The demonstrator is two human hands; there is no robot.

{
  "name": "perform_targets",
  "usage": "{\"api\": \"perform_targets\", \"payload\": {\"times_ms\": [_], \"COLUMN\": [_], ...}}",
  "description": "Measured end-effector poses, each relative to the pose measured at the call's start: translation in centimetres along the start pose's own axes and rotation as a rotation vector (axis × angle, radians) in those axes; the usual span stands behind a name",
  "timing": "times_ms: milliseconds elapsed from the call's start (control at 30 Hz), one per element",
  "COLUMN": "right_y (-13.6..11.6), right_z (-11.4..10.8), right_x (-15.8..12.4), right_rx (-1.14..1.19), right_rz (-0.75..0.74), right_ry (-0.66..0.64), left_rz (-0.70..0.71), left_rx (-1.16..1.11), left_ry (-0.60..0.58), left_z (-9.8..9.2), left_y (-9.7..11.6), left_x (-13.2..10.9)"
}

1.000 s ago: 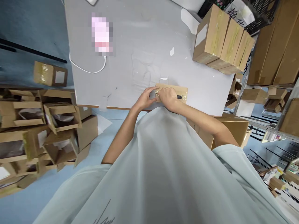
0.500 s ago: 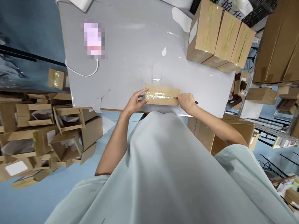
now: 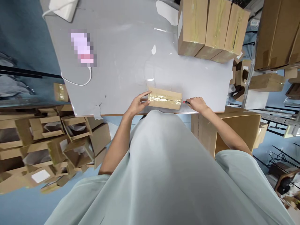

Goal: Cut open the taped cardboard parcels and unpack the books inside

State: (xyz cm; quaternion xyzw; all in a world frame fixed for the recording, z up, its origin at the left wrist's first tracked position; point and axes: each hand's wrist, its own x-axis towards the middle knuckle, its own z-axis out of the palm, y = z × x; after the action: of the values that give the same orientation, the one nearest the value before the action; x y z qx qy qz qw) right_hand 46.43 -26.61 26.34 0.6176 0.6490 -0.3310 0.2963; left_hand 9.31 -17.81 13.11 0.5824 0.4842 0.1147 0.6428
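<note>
A small brown cardboard box with clear tape along its top seam lies near the front edge of the grey table. My left hand rests against the box's left end, fingers bent around it. My right hand is just past the box's right end, closed on a thin tool with a red tip that points at the seam.
Three taped cartons stand at the table's back right. A white cable and a white charger lie at the left. Open cardboard boxes pile on the floor at left; a large open carton and shelving sit at right.
My right hand has drawn the tool from the box's left part along the taped seam to beyond its right end. My left hand stayed at the left end.
</note>
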Motion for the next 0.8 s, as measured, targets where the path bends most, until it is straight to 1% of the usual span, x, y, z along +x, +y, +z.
{"api": "perform_targets", "payload": {"times_ms": [67, 100, 167, 233, 300, 333, 400, 467, 500, 567, 633, 700, 733, 800], "right_y": [2.6, 3.9, 5.9, 7.0, 6.5, 5.7, 2.9, -0.9, -3.0, -6.7, -9.5, -11.0, -11.4, -11.4], "right_z": [1.7, 2.6, 4.5, 6.1, 7.4, 7.8, 8.3, 8.2, 8.0, 7.4, 6.4, 5.2, 4.5, 3.0], "right_x": [-0.2, -0.4, -1.0, -1.4, -1.2, -0.7, 1.0, 3.0, 3.9, 4.8, 4.5, 3.2, 2.4, 0.9], "right_rx": [0.060, 0.079, 0.142, 0.304, 0.573, 0.724, 1.002, 1.181, 1.221, 1.204, 1.115, 0.995, 0.928, 0.790], "right_rz": [-0.050, -0.036, 0.053, 0.182, 0.305, 0.357, 0.406, 0.394, 0.370, 0.311, 0.261, 0.237, 0.235, 0.234], "right_ry": [0.042, 0.059, 0.101, 0.177, 0.285, 0.334, 0.394, 0.406, 0.408, 0.442, 0.515, 0.594, 0.626, 0.681], "left_rz": [0.001, 0.006, 0.013, 0.008, -0.008, -0.014, -0.022, -0.026, -0.027, -0.030, -0.043, -0.069, -0.080, -0.084], "left_rx": [-0.024, -0.037, -0.063, -0.092, -0.130, -0.150, -0.180, -0.181, -0.170, -0.117, -0.031, 0.053, 0.084, 0.113], "left_ry": [0.002, 0.009, 0.033, 0.059, 0.090, 0.106, 0.136, 0.150, 0.155, 0.180, 0.219, 0.231, 0.216, 0.160], "left_z": [-0.2, -0.3, -0.8, -1.5, -2.3, -2.7, -3.3, -3.9, -4.3, -4.9, -5.3, -5.1, -4.6, -2.8], "left_y": [-0.2, -0.3, -0.8, -1.4, -2.0, -2.2, -2.8, -3.3, -3.6, -4.1, -4.7, -4.9, -5.0, -4.8], "left_x": [0.3, 0.4, 0.6, 0.7, 0.7, 0.6, 0.4, 0.3, 0.2, 0.1, 0.2, 0.7, 1.2, 2.2]}}
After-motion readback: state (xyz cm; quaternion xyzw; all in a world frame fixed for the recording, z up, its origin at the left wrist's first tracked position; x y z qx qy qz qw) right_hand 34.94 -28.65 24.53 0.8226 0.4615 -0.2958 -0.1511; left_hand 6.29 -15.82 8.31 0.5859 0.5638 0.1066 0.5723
